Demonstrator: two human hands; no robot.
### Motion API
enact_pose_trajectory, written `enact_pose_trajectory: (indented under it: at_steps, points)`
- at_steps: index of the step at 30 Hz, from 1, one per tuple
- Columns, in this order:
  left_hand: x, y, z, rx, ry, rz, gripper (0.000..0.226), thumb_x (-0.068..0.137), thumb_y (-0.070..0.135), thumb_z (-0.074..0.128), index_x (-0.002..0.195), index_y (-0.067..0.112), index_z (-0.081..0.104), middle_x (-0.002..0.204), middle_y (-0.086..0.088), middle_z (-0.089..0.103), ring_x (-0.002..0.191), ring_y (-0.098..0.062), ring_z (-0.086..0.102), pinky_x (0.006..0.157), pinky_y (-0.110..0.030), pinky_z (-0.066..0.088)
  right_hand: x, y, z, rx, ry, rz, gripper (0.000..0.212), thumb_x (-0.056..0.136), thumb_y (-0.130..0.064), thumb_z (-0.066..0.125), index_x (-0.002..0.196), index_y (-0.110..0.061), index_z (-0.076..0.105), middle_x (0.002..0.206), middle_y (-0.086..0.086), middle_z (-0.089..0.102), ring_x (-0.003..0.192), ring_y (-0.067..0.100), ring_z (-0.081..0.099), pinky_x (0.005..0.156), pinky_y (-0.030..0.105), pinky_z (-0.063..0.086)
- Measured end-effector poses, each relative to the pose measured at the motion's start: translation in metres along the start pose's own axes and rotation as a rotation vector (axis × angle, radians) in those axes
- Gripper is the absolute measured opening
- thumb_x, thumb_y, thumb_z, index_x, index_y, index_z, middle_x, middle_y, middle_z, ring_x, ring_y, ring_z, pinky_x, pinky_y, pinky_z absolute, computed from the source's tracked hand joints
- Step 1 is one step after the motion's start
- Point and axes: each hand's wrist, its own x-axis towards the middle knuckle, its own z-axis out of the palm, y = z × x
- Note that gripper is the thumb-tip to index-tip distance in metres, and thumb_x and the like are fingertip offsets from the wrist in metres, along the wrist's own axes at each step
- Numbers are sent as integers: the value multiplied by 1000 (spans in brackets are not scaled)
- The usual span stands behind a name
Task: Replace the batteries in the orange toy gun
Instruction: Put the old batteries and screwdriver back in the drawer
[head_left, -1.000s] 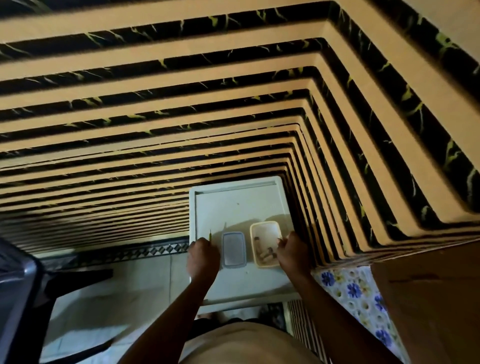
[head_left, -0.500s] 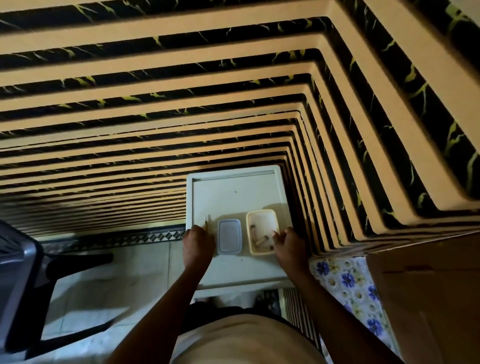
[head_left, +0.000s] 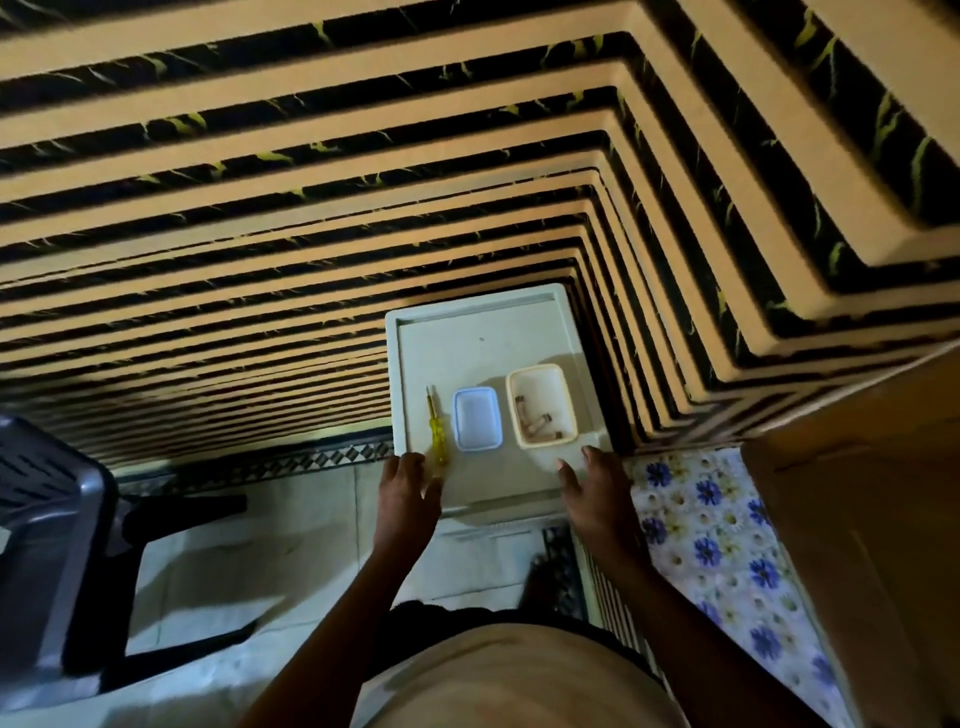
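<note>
A small white table (head_left: 483, 338) stands below me. On it lie a yellow screwdriver (head_left: 435, 431), a shallow blue-rimmed box (head_left: 477, 418) and a cream box (head_left: 543, 387) holding a few batteries (head_left: 535, 423). My left hand (head_left: 408, 486) hovers at the table's front left edge, fingers apart, right beside the screwdriver's handle. My right hand (head_left: 587, 480) is spread over the front right corner and holds nothing. No orange toy gun is in view.
Black and orange striped steps (head_left: 311, 208) rise behind and to the right of the table. A grey plastic chair (head_left: 47, 545) stands at the left on the tiled floor. A floral cloth (head_left: 722, 545) and a brown cardboard box (head_left: 872, 493) are at the right.
My left hand has let go of the screwdriver, which now lies on the table. Both hands have drawn back toward the front edge and opened.
</note>
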Motion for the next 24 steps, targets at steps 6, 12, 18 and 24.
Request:
enact_pose_trajectory:
  at_steps: [6, 12, 18, 24]
  points:
    - [-24, -30, -9, 46, -146, 229, 37, 88, 2, 70, 123, 5, 58, 122, -12, 57, 104, -38, 63, 89, -45, 57, -67, 6, 14, 9, 93, -47, 44, 90, -25, 63, 122, 6, 65, 112, 26, 65, 108, 44, 63, 92, 48, 53]
    - [-51, -64, -10, 93, -229, 445, 68, 92, 16, 75, 152, 2, 45, 157, -16, 45, 145, -33, 43, 117, -43, 42, -125, 20, 55, 31, -2, 38, 24, 90, -14, 66, 106, 4, 68, 99, 23, 67, 98, 40, 66, 84, 38, 47]
    - [-52, -84, -3, 48, -205, 552, 49, 98, 10, 66, 145, 4, 55, 158, -13, 45, 148, -30, 41, 123, -32, 32, -141, 51, 105, -134, -387, 16, 46, 96, -19, 67, 135, 1, 57, 133, 24, 60, 129, 38, 53, 108, 46, 42]
    - [-42, -98, 8, 26, -96, 639, 32, 104, 7, 54, 132, -1, 66, 148, -16, 57, 142, -31, 50, 122, -31, 34, -103, 76, 158, -333, -545, -86, 60, 99, -27, 61, 148, 2, 40, 153, 22, 42, 146, 38, 37, 120, 44, 29]
